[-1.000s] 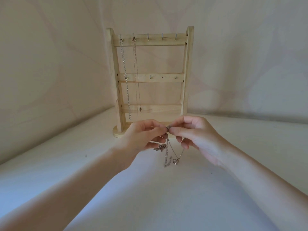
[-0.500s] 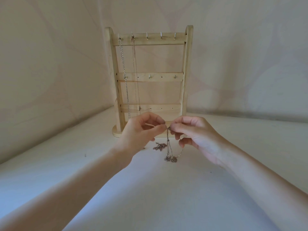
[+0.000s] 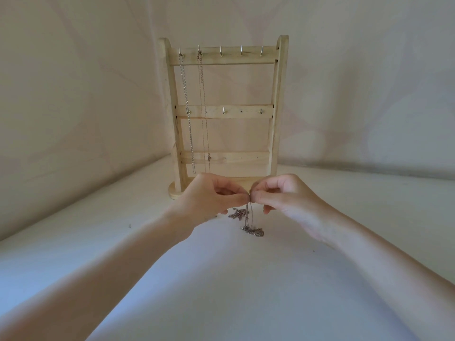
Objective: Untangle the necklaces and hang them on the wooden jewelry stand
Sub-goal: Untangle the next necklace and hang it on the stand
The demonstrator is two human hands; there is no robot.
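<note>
A wooden jewelry stand (image 3: 277, 107) stands upright at the back of the white table. Two chains hang from its top left hooks: a thicker silver one (image 3: 187, 112) and a thin one (image 3: 203, 107) with a small pendant. In front of the stand's base my left hand (image 3: 209, 200) and my right hand (image 3: 283, 193) meet fingertip to fingertip, both pinching the top of a tangled necklace (image 3: 250, 217). Its chain drops down to a bunched end with a ring pendant lying on the table. A second knotted clump sits just left of it, under my left hand.
The white table (image 3: 246, 291) runs into a corner of two pale walls behind the stand. Three hooks on the top bar (image 3: 241, 53) carry nothing. The middle bar also has small hooks.
My hands have sunk a little toward the table, and the dangling necklace end with its pendant has come down to rest on the surface. Both hands keep their pinch.
</note>
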